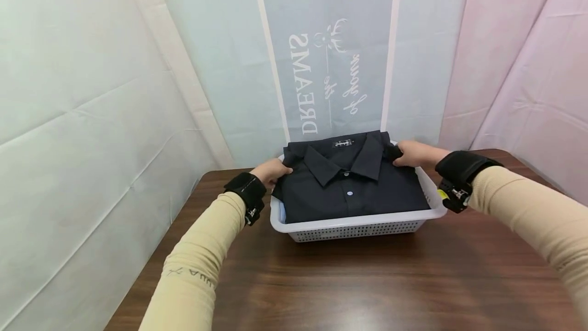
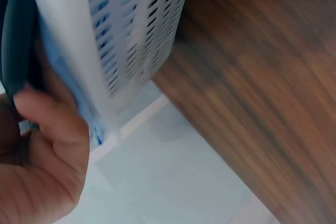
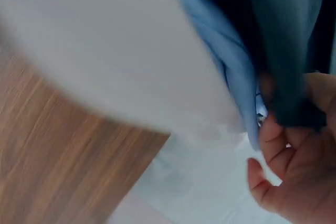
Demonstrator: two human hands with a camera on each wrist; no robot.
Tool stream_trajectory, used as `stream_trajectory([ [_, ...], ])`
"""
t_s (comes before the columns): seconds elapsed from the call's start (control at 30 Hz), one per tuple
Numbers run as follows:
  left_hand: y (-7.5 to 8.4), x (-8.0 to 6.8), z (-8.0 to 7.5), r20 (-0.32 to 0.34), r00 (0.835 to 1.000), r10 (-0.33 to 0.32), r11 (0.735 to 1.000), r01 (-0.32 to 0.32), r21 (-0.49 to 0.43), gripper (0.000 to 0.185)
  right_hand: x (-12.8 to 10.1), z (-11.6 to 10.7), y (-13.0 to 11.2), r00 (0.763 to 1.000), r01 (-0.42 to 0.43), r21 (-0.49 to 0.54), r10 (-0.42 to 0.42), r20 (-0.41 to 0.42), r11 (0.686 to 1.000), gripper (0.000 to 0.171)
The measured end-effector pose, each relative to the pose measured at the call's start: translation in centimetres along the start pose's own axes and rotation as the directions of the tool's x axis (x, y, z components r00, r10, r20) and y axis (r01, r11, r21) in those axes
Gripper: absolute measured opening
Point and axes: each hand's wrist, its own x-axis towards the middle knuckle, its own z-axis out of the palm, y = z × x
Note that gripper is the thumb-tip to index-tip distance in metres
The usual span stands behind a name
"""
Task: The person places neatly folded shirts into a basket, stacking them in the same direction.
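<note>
A folded black shirt (image 1: 317, 195), collar and buttons facing up, lies in the white plastic basket (image 1: 349, 222). My left hand (image 1: 271, 170) grips the shirt's left side near the shoulder, and the left wrist view shows its thumb against the dark cloth. On the opposite side, my right hand (image 1: 415, 153) holds the right shoulder edge between curled fingers. Light blue cloth (image 3: 223, 51) shows between the black shirt and the basket wall in the right wrist view. The lower part of that blue cloth is hidden by the basket.
The basket stands on a dark brown wooden table (image 1: 349, 285), near its far edge. Behind it hangs a pale curtain (image 1: 331, 65) with printed lettering. More light fabric (image 1: 82, 116) hangs along the left, and pinkish fabric (image 1: 528, 75) along the right.
</note>
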Motion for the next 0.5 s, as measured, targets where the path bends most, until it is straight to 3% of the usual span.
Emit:
stream_trajectory([
  [0.1, -0.1, -1.7, -1.1, -0.026, 0.993, 0.113, 0.992, -0.111, 0.066, 0.038, -1.2, -1.2, -0.4, 1.000, 0.005, -0.032, -0.006, -0.024, 0.999, 0.048],
  [0.17, -0.1, -2.3, -1.9, -0.061, 0.975, 0.211, 0.965, -0.198, 0.173, 0.048, -2.0, -1.9, -0.7, 0.997, 0.053, -0.059, -0.056, -0.057, 0.997, 0.065],
  [0.23, 0.0, -2.9, -2.4, -0.038, 0.947, 0.318, 0.909, -0.294, 0.294, 0.062, -2.7, -2.1, -0.8, 0.986, 0.143, -0.117, -0.152, -0.073, 0.983, 0.075],
  [0.33, 0.0, -3.4, -2.1, 0.107, 0.911, 0.398, 0.793, -0.400, 0.459, 0.085, -3.9, -1.1, -0.8, 0.962, 0.265, -0.224, -0.273, -0.005, 0.938, 0.084],
  [0.43, -0.6, -3.5, -0.5, 0.236, 0.897, 0.373, 0.707, -0.440, 0.553, 0.094, -4.7, 1.0, -0.3, 0.944, 0.329, -0.283, -0.309, 0.113, 0.901, 0.089],
  [0.5, -1.1, -3.4, 0.8, 0.257, 0.902, 0.346, 0.657, -0.429, 0.620, 0.095, -4.8, 2.4, 0.1, 0.935, 0.352, -0.304, -0.319, 0.154, 0.885, 0.088],
])
